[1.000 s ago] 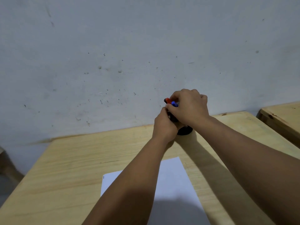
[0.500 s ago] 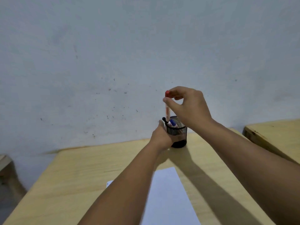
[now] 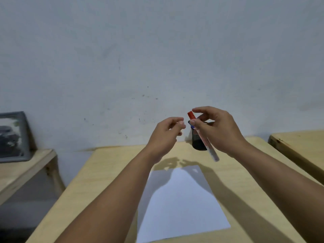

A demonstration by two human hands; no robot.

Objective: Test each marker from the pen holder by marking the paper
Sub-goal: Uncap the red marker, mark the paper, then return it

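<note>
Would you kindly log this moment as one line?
right hand: holds red-capped marker, cap on | left hand: empty, nearing cap | paper: unmarked

Both forearms reach forward, raised. The right hand pinches something between thumb and fingers. The left hand hovers loosely curled, empty.

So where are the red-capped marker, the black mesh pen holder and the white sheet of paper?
Red-capped marker [image 3: 203, 135]: head view, mid barrel.
Black mesh pen holder [image 3: 197, 143]: head view, lower wall.
White sheet of paper [image 3: 182, 204]: head view, bare centre.
</note>
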